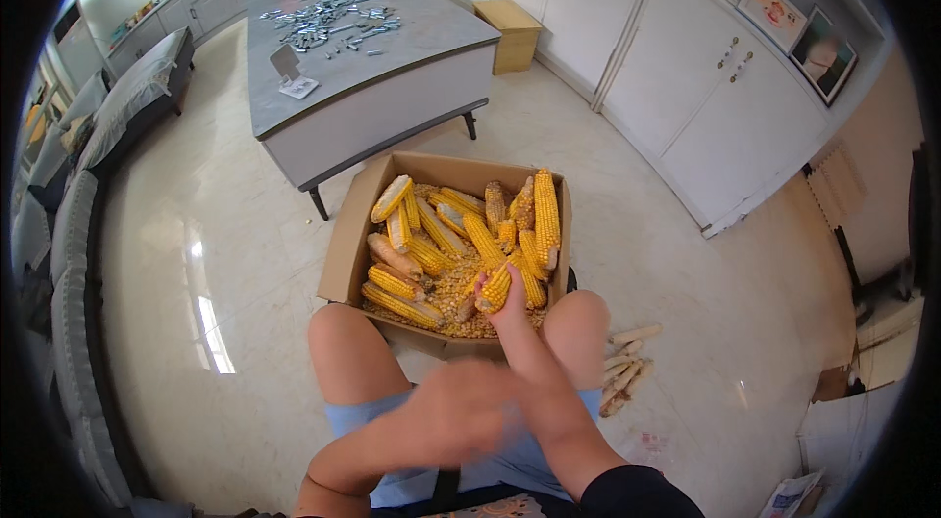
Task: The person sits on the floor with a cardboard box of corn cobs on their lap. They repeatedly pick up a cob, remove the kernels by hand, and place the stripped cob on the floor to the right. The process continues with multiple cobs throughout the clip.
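Note:
My right hand [512,295] grips a yellow ear of corn [496,289] over the near right part of an open cardboard box [345,239]. Several more ears, such as a long corn cob [546,216] propped at the far right corner, lie inside along its walls. Some ears are partly stripped. Loose corn kernels [459,283] cover the bottom of the box. Blurred by motion, my left hand [470,404] is above my lap, apart from the corn. Its fingers are too smeared to show whether anything is in them.
Bare cobs [625,371] are piled on the tiled floor [706,312] beside my right knee. Beyond the box stands a grey-topped table [434,18] strewn with small metal pieces [331,14]. White cabinets [706,77] line the right; a sofa [70,261] runs along the left.

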A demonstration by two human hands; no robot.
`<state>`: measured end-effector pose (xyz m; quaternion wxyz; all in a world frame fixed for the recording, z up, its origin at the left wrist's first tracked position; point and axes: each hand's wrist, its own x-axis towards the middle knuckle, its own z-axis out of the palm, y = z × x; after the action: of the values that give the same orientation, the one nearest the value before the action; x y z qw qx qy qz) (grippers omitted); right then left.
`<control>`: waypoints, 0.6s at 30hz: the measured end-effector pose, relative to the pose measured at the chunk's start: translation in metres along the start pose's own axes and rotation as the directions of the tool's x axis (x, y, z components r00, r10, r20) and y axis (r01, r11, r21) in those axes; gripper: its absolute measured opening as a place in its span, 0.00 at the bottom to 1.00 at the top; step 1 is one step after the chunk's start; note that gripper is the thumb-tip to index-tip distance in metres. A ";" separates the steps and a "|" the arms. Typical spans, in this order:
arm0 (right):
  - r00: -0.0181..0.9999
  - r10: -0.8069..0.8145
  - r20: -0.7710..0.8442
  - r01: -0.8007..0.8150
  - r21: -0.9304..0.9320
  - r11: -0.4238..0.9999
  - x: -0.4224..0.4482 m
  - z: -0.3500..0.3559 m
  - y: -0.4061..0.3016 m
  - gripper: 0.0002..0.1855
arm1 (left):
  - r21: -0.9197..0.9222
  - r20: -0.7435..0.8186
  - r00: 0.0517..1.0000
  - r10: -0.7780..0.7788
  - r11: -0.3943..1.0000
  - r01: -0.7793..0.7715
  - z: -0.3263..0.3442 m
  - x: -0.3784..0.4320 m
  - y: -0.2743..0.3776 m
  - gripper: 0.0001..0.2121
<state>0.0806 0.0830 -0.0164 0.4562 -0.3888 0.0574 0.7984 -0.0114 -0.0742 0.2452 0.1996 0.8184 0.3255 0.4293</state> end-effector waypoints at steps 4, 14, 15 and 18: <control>0.987 0.066 0.144 -0.057 -0.065 0.996 -0.004 0.003 0.003 0.18 | -0.016 -0.148 0.948 0.281 0.958 -0.286 -0.021 0.037 0.066 0.08; 0.984 0.075 0.161 -0.063 -0.075 0.995 -0.008 -0.005 -0.009 0.19 | -0.079 -0.442 0.706 0.553 0.760 -0.645 -0.020 0.046 0.070 0.08; 0.986 0.082 0.142 -0.072 -0.071 0.995 -0.010 -0.003 -0.008 0.19 | -0.191 -0.411 0.780 0.472 0.792 -0.580 -0.026 0.033 0.075 0.08; 0.980 0.127 0.152 -0.115 -0.086 0.990 -0.025 0.012 0.008 0.20 | -0.072 -0.230 0.918 0.324 0.934 -0.349 -0.044 0.014 0.078 0.07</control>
<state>0.0746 0.0660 0.0067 0.3947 -0.3378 0.0143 0.8543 -0.0134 -0.1176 0.3249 0.1321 0.7987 0.1748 0.5604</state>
